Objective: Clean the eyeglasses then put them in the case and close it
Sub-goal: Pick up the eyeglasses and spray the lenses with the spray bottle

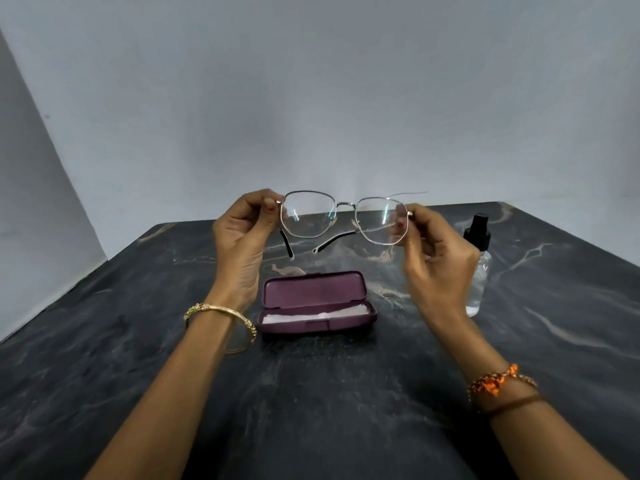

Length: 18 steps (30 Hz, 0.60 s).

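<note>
Both hands up over the table: the left hand pinches one corner of the eyeglasses, the right hand pinches the other. The frame hangs between them, lenses upright, temples unfolded toward the camera. Forearms reach forward, wrists raised. Below, the purple case lies open on the dark table, a white cloth inside. Spray bottle just right.
</note>
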Motion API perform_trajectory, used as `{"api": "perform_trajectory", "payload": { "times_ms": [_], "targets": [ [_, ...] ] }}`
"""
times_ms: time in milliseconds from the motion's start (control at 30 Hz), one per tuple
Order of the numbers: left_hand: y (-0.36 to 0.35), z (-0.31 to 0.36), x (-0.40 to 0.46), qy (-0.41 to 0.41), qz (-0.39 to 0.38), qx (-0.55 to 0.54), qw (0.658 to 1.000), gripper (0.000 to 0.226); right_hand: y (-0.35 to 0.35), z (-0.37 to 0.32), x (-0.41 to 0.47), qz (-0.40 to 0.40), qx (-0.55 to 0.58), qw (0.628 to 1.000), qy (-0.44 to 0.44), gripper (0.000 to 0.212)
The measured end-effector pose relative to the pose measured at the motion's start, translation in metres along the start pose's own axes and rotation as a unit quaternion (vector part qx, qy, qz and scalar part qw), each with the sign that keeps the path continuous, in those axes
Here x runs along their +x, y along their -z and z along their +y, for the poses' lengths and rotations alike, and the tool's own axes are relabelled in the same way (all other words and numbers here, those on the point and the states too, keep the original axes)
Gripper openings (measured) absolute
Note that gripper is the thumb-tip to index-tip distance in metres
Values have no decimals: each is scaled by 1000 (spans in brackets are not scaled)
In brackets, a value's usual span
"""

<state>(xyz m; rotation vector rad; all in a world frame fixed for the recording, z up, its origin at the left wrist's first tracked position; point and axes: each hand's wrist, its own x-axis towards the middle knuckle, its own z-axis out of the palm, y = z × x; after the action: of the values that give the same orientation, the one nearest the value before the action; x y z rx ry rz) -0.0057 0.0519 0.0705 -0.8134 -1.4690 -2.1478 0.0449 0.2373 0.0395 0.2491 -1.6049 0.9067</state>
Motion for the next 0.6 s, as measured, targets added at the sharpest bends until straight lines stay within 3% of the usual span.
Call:
{"api": "perform_trajectory", "payload": {
  "times_ms": [333,600],
  "targets": [
    [7,-2,-11,-11,-89,71,993,28,9,9,1,-8,-186,974,131,14],
    [9,1,-9,8,-123,95,988,11,11,5,4,-16,-226,964,141,14]
  ]
}}
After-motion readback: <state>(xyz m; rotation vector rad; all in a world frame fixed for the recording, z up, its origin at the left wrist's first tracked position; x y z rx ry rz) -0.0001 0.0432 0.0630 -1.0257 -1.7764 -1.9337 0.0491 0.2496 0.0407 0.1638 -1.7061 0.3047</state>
